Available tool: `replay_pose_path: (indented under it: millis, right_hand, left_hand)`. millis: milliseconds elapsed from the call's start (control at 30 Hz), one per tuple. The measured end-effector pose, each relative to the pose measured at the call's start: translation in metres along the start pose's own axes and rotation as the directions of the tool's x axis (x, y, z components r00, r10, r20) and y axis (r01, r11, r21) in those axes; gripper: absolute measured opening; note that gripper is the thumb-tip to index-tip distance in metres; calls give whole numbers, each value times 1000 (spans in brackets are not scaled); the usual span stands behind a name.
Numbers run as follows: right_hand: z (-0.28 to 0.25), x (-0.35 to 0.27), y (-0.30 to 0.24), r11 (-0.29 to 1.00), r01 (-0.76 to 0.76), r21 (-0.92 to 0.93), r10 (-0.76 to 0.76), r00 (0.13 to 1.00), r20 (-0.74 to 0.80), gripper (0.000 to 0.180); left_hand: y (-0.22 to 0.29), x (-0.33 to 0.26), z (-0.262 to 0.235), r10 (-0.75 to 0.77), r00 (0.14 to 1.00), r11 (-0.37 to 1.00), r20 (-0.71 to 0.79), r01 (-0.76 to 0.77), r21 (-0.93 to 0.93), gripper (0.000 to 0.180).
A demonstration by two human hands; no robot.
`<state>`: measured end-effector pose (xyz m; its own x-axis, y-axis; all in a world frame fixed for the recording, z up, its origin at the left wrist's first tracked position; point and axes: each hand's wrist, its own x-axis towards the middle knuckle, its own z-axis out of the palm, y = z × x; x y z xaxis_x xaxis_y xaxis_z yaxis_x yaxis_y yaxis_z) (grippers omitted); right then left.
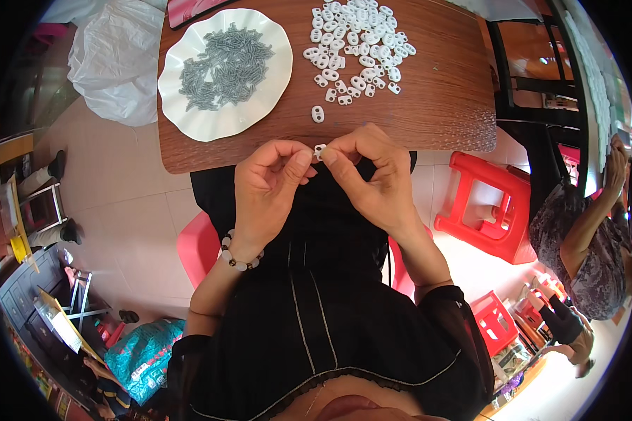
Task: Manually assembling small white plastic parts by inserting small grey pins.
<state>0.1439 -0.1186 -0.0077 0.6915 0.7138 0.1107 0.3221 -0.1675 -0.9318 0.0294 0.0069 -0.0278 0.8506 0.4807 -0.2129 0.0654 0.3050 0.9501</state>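
Observation:
In front of my body, at the near edge of the table, both hands meet at a small white plastic cord lock (320, 151) with two holes. My right hand (376, 172) pinches it between thumb and index finger. The thumb and index finger of my left hand (270, 179) are closed at its left side; whether a smaller part is also between them is hidden. Just beyond, a single white cord lock (317, 114) lies on the wood. A wavy-rimmed white plate (277, 70) at the left holds a heap of small grey springs (228, 67).
A loose pile of white cord locks (361, 49) covers the table's (442, 70) far middle. A white plastic bag (116, 63) is left of the table. Red stools (488, 207) stand at the right, where another person (586, 245) is at work. A teal bag (147, 358) lies lower left.

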Motion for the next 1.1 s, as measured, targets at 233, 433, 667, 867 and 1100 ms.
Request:
replay_pose_path:
  millis: [233,433,667,867,1100]
  right_hand:
    - [1,0,-2,999,15,-48,-15,1000,3,4]
    - [1,1,-1,995,62,-83,-61,998,17,4]
    - [5,1,0,991,93,-95,-93,996,3,4]
    - [7,0,1,992,73,-102,-72,997,15,3]
    - [3,1,2,1000,7,-20,-6,1000,16,4]
  left_hand:
    - [-1,-1,0,12,1000,1000,-21,-12,22,16]
    - [0,-1,2,71,995,993,-65,-64,102,14]
    - [3,-2,3,71,994,986,-87,-56,158,14]
    - [0,-3,2,46,995,983,-88,-29,182,14]
    - [1,-2,1,14,999,1000,-43,-13,23,17]
